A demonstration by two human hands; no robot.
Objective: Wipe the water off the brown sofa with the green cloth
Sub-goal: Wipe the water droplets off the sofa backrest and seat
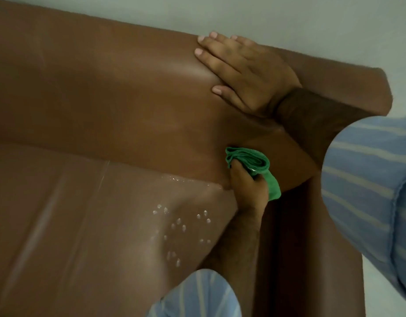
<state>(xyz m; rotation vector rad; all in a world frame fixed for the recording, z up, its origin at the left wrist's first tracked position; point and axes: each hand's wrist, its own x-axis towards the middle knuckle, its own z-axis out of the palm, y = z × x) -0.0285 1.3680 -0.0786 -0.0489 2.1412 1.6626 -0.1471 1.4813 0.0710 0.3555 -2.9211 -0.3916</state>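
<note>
The brown sofa [87, 106] fills the view. Water drops [181, 227] lie scattered on the seat cushion, and a wet streak [188, 180] runs along the crease under the backrest. My left hand [247, 191] grips the bunched green cloth [254, 165] at the seat's back right corner, against the backrest and next to the armrest. The cloth is just right of the wet streak and above the drops. My right hand [245, 74] lies flat, fingers spread, on the top of the backrest, holding nothing.
The sofa's right armrest [286, 225] stands close beside my left forearm. A pale wall [266, 17] runs behind the backrest. Pale floor [380, 294] shows at the right of the sofa. My striped blue sleeves fill the lower middle and right edge.
</note>
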